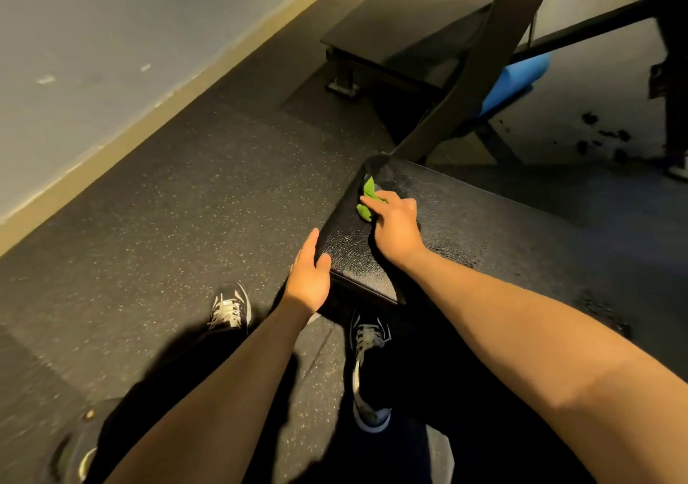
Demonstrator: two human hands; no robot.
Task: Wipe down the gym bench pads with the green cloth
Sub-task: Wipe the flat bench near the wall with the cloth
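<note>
Pressing down on the black bench pad (465, 222), the right hand (396, 228) holds the green cloth (366, 204) bunched beneath its curled fingers, near the pad's far left corner. Only a small crumpled part of the cloth shows past the fingertips; the rest is hidden under the hand, so its full shape cannot be made out. The left hand (311, 277) rests against the pad's near left edge with its fingers straight and relaxed, gripping nothing, the thumb lying on the top surface. The pad's textured skin glistens in patches, most clearly toward the right, though whether that is moisture or glare is hard to tell. Its right end fades into shadow.

Beyond the pad, a dark slanted frame bar (480, 70) rises toward the top edge and is cut off there. Behind it a blue pad (510, 85) is mostly hidden by the bar. A low black platform (391, 32) stands on the speckled rubber floor (178, 204) near the pale wall (93, 55). Dark flecks on the floor at the right are too small to identify.

Below, two laced shoes (231, 308) show between the forearms; the right one is partly under the pad's shadow. A round dark object at the bottom left corner is blurred and cut off.
</note>
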